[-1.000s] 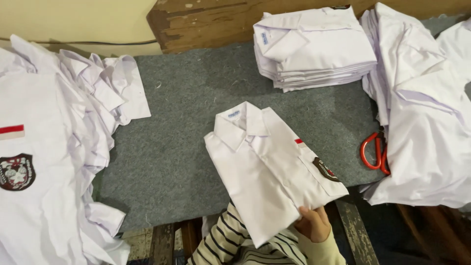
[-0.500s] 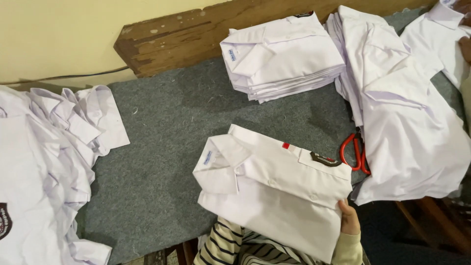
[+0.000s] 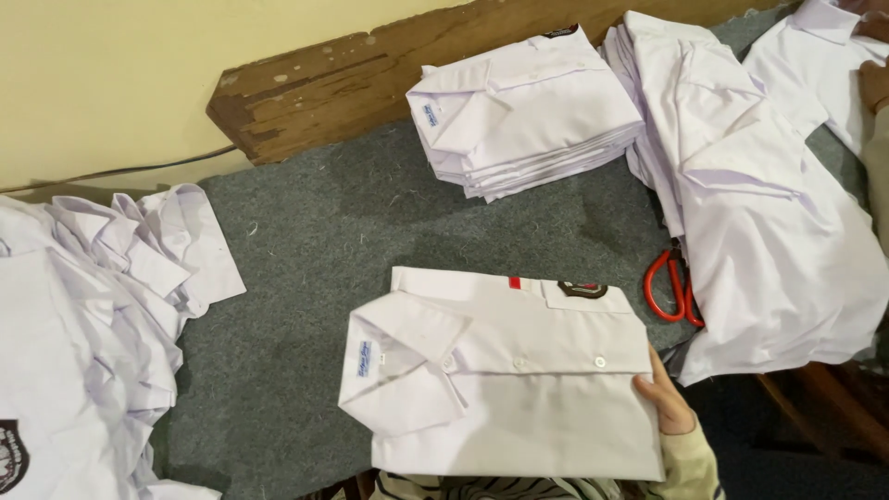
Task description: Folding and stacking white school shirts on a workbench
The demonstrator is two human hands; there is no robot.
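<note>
Fingers (image 3: pixel 659 396) of the right hand (image 3: pixel 669 407) curl over the lower right edge of the folded shirt (image 3: pixel 505 389), thumb on top, pinching the cloth at that corner; sleeve beige. Left hand out of sight, likely under the shirt, cannot tell how its fingers sit. Folded shirt white, collar to the left with a small blue label, buttons running across the middle, a dark badge and a red strip at its far edge. It lies at the near edge of the tabletop (image 3: pixel 370 231), on grey felt-like cloth, partly overhanging a striped garment (image 3: pixel 482 486) at the bottom. Red-handled scissors (image 3: pixel 674 289) just right of the shirt, half tucked under a loose pile of unfolded shirts (image 3: pixel 769 231). Neat stack of folded shirts (image 3: pixel 523 111) farther back, well apart from the held one. Crumpled white shirts (image 3: pixel 83 315) heaped on the left. Another person's hand (image 3: pixel 874 83) at the far right edge, on white cloth. Worn wooden board (image 3: pixel 370 79) along the yellow wall (image 3: pixel 139 74).
</note>
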